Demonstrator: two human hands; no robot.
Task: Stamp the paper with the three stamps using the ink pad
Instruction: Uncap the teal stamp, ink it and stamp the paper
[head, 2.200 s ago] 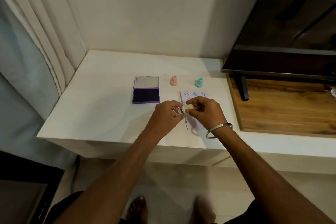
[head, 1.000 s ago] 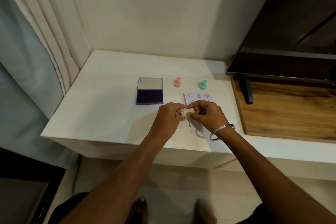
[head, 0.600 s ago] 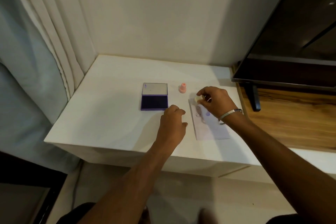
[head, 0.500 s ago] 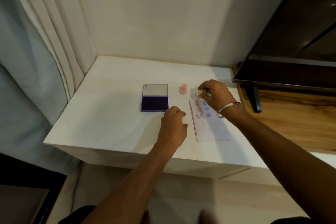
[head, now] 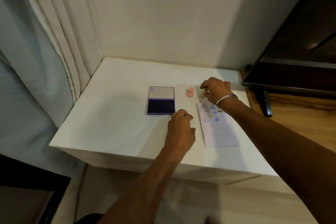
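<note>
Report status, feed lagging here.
Right hand closed on pale stamp beyond paper. Left hand curled, empty, beside ink pad. Pink stamp upright. No obstruction.

Single head-worn wide-angle view, looking forward and down, fairly near, over white table [head: 112, 107] corner

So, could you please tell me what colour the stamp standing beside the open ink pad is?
Pink stamp, clearest in the head view.
</note>
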